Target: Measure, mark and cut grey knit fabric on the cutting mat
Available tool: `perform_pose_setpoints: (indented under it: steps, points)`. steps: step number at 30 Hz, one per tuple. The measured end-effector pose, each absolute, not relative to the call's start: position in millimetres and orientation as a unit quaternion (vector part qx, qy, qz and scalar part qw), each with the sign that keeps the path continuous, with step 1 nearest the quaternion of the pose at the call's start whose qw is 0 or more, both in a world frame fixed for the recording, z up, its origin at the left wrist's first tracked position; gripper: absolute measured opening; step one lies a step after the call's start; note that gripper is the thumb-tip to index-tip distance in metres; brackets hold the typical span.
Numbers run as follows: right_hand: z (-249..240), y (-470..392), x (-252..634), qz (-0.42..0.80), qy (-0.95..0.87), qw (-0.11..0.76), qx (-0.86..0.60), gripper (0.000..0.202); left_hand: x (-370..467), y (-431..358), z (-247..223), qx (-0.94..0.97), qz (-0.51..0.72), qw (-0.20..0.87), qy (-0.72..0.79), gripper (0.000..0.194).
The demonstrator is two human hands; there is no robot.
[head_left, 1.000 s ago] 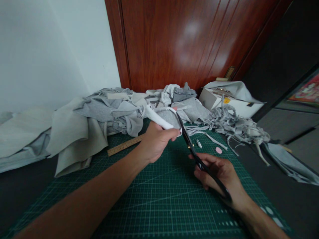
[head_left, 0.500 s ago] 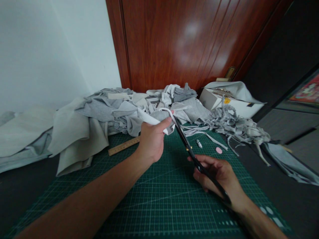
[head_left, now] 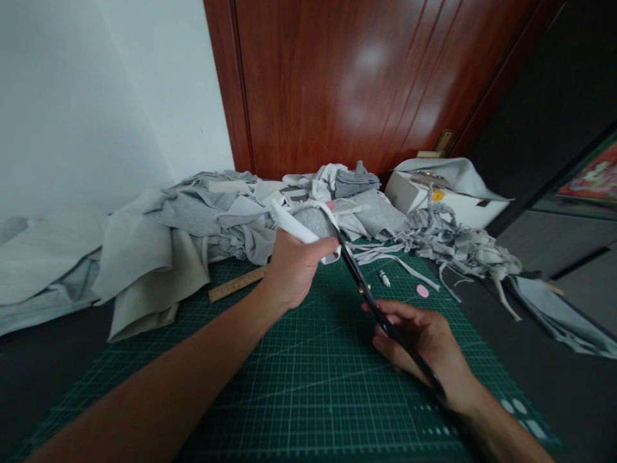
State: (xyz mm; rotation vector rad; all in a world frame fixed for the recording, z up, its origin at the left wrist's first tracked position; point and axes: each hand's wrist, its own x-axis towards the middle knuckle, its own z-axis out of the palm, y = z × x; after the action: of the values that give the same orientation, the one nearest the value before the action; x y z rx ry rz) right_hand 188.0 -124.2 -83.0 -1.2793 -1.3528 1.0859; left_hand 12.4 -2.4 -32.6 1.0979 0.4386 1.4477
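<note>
My left hand [head_left: 295,270] is closed on a piece of white and grey cloth [head_left: 296,226], its thumb stretched over the cloth's edge. Black scissors [head_left: 355,273] slant up and left from my right hand [head_left: 417,341], whose fingers are wrapped round their handles. The blade tips meet the cloth beside my left thumb; whether the blades are fully closed cannot be told. Both hands are above a green cutting mat [head_left: 308,399]. Part of the cloth is hidden behind my left hand.
Grey and cream fabric [head_left: 193,209] is heaped along the back and left. A wooden ruler [head_left: 236,285], a small white tube [head_left: 384,278] and a pink disc [head_left: 422,291] lie on the mat. Fabric strips [head_left: 463,247] and a white box [head_left: 409,190] are at the right.
My left hand has shifted slightly left, and its thumb now lies flatter across the cloth. The held cloth has turned a little and its white edge is raised. The scissors have barely moved.
</note>
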Motion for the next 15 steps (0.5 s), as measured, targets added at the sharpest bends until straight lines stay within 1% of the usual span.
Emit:
perform_pose_setpoints:
  steps: [8,15]
  points:
    - [-82.6,-122.6,191.0,0.433,-0.557,0.475,-0.527,0.044,7.8,-2.2,-33.0,0.488,0.58,0.628,0.175,0.065]
    - [-84.0,-121.4,190.6,0.43,-0.551,0.48,-0.531,0.044,9.2,0.0,-40.0,0.549,0.564,0.588,0.187,0.064]
